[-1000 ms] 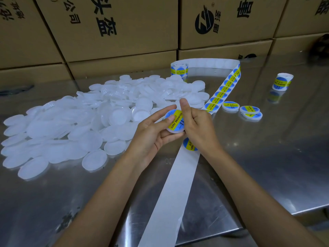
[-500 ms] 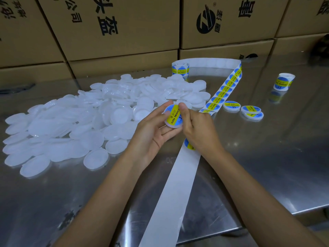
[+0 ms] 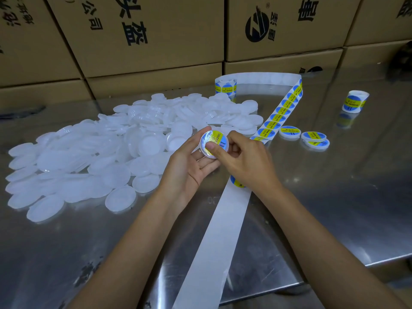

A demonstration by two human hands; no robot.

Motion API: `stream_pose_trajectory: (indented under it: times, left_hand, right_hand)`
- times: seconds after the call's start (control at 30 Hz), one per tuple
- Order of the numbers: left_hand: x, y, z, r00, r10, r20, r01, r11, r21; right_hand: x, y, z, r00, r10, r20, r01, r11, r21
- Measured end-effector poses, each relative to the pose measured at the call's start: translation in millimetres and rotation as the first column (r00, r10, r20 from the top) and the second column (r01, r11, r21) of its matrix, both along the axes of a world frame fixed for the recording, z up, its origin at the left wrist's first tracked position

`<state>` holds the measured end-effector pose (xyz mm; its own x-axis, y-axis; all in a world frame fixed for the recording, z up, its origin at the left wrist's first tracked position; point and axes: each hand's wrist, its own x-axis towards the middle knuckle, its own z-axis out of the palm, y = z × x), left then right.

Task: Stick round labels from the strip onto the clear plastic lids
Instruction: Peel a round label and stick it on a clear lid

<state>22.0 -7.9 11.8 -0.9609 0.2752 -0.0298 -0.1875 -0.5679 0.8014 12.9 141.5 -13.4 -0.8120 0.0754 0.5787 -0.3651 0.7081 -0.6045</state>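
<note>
The person holds one clear lid (image 3: pixel 214 143) up over the metal table (image 3: pixel 334 197). The left hand (image 3: pixel 189 166) cups it from below, fingers curled a little round its edge. The right hand (image 3: pixel 243 161) comes in from the other side and its thumb (image 3: pixel 215 150) presses flat on the round label (image 3: pixel 217 139) — blue and yellow — that now sits on the lid's top. The other right fingers curl behind the lid, so that hand pinches it too.

The lid looks thin, light and a bit bendy. It is smooth, so it could slip; holding it by the rim, as the left hand does, seems the safe way. The label is soft and sticky, and it may wrinkle if it is pushed down all at once. Rubbing from the middle outward would likely chase out bubbles.

The strip (image 3: pixel 276 117) of labels runs across the table just beside the hands, and its bare white backing (image 3: pixel 214 241) trails toward the person. A big pile of plain lids (image 3: pixel 100 157) lies to the left. Three finished lids (image 3: pixel 312 139) sit on the right, near the strip. A small roll of labels (image 3: pixel 354 101) stands farther off, and cardboard boxes (image 3: pixel 156 34) line the back.
</note>
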Motion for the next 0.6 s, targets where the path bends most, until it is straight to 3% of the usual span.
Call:
stream_pose_trajectory:
  times: [0.2, 0.4, 0.5, 0.6]
  left_hand:
    - [-0.5, -1.1, -4.8, 0.992, -0.026, -0.121, 0.008, 0.989, -0.150]
    - [-1.1, -3.9, -4.9, 0.971, 0.027, -0.238, -0.126, 0.902, -0.412]
    - [-1.1, -1.7, -4.9, 0.964, 0.072, -0.256, -0.192, 0.854, -0.483]
    - [-1.4, -1.1, -6.0, 0.962, 0.155, -0.227, -0.246, 0.855, -0.457]
  right_hand:
    - [0.3, -0.9, 2.8, 1.000, 0.003, -0.023, -0.004, 1.000, -0.022]
    - [0.9, 0.9, 5.1, 0.998, 0.057, 0.006, -0.056, 0.988, -0.147]
    - [3.1, -3.0, 6.5, 0.989, 0.126, 0.076, -0.100, 0.955, -0.279]
    - [4.7, -4.6, 5.4, 0.964, 0.233, 0.125, -0.162, 0.894, -0.419]
